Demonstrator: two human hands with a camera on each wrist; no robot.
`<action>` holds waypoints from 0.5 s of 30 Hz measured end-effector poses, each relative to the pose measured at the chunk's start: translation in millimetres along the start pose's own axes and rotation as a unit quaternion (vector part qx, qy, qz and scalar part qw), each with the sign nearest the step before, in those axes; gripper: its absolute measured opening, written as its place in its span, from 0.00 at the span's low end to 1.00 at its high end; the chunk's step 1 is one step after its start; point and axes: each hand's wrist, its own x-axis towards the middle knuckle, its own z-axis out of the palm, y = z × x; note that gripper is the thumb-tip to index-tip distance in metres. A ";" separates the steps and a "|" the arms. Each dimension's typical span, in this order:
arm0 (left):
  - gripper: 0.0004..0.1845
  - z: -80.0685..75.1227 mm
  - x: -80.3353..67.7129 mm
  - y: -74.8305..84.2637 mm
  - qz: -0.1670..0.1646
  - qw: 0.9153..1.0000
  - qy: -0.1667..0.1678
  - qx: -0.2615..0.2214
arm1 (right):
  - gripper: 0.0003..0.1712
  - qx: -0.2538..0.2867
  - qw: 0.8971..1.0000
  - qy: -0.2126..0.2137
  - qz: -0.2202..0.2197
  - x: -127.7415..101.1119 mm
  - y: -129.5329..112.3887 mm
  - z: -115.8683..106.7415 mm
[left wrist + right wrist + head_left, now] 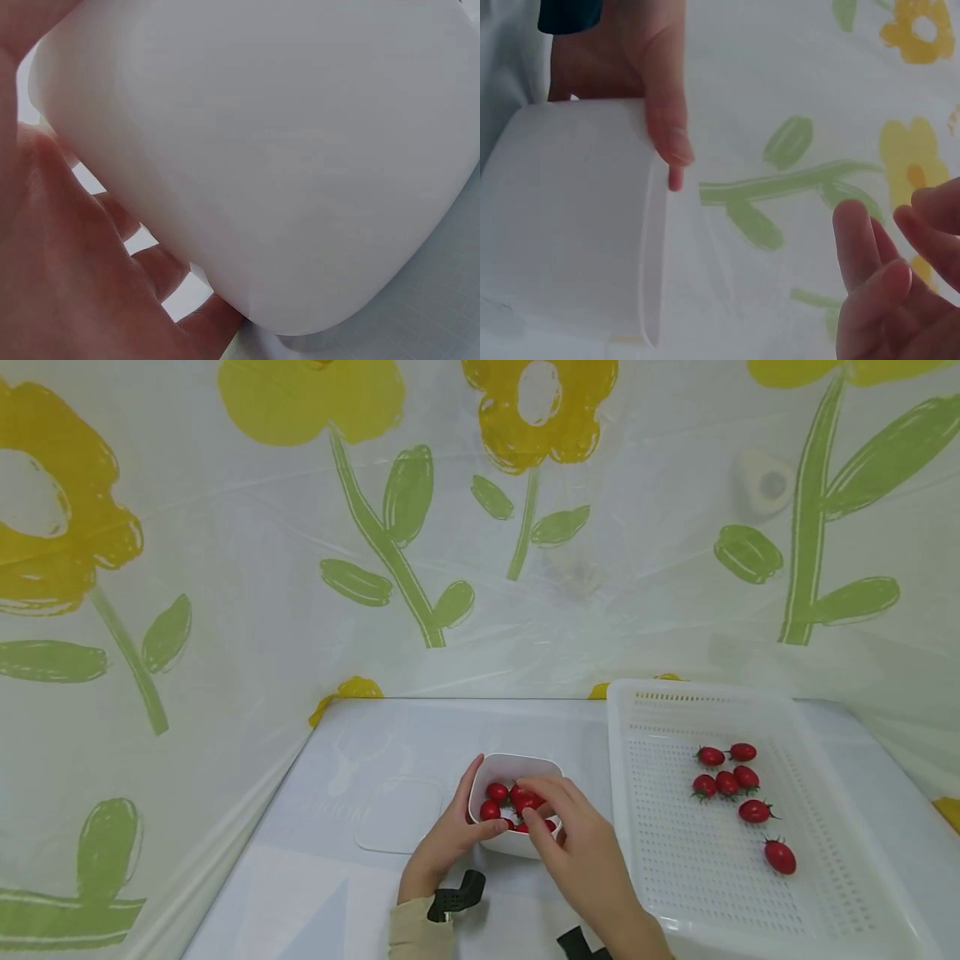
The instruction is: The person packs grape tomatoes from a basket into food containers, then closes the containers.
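I have the left hand [444,845] gripping the box [506,845], tomatoes [490,810] inside. Right hand [585,839] is over the box, fingers loosely bent, nothing visibly held. Seven more tomatoes lie right of the box, in the tray [663,860]; right hand is nearer.

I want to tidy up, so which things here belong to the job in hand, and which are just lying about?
Likely part of the job:
white container, held by the left hand
red tomatoes inside it, near the right hand
white tray
tray tomatoes

Apparently just there:
pale flat square, perhaps a lid, untouched
flowered sheet behind
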 end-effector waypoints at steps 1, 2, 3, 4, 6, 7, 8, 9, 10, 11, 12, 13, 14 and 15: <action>0.48 0.0 -0.1 0.1 0.000 1.000 0.001 0.000 | 0.21 -0.001 1.000 -0.004 -0.004 0.1 -0.7 -2.4; 0.48 -0.1 -0.2 0.3 0.000 1.000 0.001 0.000 | 0.22 -0.002 1.000 -0.008 -0.008 0.2 -1.5 -4.8; 0.48 -0.4 -0.2 0.6 -0.001 1.000 0.002 0.000 | 0.22 -0.003 1.000 -0.011 -0.014 0.4 -1.9 -7.1; 0.47 -0.5 -0.2 0.9 -0.001 1.000 0.002 0.001 | 0.23 -0.005 1.000 -0.011 -0.019 0.7 -2.2 -9.4; 0.47 -0.9 -0.2 1.7 -0.003 1.000 0.001 0.000 | 0.23 -0.012 1.000 -0.013 -0.019 1.4 -1.7 -14.6; 0.47 -1.1 -0.4 2.5 -0.005 1.000 0.001 0.001 | 0.23 -0.014 1.000 -0.011 -0.020 1.9 -0.8 -17.4; 0.47 -1.2 -0.7 3.8 -0.007 1.000 0.000 0.002 | 0.23 -0.018 1.000 -0.009 -0.019 2.3 0.3 -20.3; 0.47 -1.1 -1.1 5.2 -0.010 1.000 -0.001 0.002 | 0.23 -0.022 1.000 -0.008 -0.016 2.6 1.6 -23.4; 0.47 -0.9 -1.9 7.6 -0.012 1.000 -0.003 0.000 | 0.23 -0.025 1.000 -0.006 -0.011 3.0 3.1 -26.4; 0.48 -0.5 -3.0 10.6 -0.015 1.000 -0.005 -0.002 | 0.23 -0.029 1.000 -0.005 -0.004 3.4 4.7 -29.6; 0.48 -0.1 -4.1 13.5 -0.015 1.000 -0.007 -0.004 | 0.23 -0.032 0.999 -0.003 0.000 3.8 6.4 -32.6; 0.48 0.4 -5.4 16.7 -0.016 1.000 -0.009 -0.003 | 0.23 -0.034 0.999 -0.001 0.001 4.1 8.1 -35.5; 0.49 1.0 -6.6 19.9 -0.017 1.000 -0.011 -0.004 | 0.23 -0.037 0.999 0.001 0.005 4.3 9.5 -38.2; 0.49 1.6 -7.9 22.7 -0.018 1.000 -0.013 -0.004 | 0.23 -0.038 0.999 0.002 0.009 4.7 10.9 -40.8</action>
